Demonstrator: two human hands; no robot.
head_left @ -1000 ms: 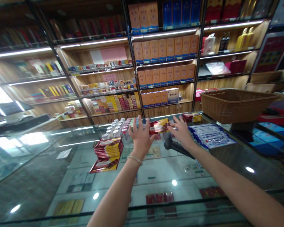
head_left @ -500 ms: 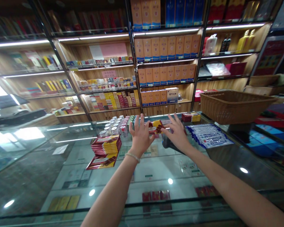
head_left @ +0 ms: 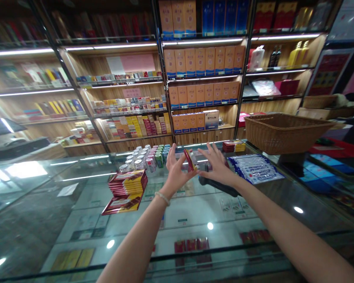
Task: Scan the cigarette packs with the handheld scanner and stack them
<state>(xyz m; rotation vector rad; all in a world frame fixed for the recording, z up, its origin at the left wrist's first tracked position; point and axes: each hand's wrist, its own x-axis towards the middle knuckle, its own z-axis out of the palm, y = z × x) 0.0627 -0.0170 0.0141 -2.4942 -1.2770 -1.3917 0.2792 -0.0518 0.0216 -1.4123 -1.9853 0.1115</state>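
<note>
My left hand pinches a red-and-yellow wrapped chocolate bar between thumb and fingers, above the glass counter. The bar is turned nearly edge-on. Beside it, my right hand has its fingers spread; its thumb tip comes close to the bar's lower end, and I cannot tell whether they touch. Under the right hand lies a dark handled device, partly covered. Left of my hands stands a stack of similar bars, with more bars lying at its front.
Several small cans stand in rows behind the stack. To the right are blue-and-white packets, another small bar stack and a wicker basket. The glass counter reflects lights; stocked shelves line the wall.
The chocolate bar has turned from showing its broad face to nearly edge-on in my left hand. My right fingers have moved off its right end. The view has shifted slightly.
</note>
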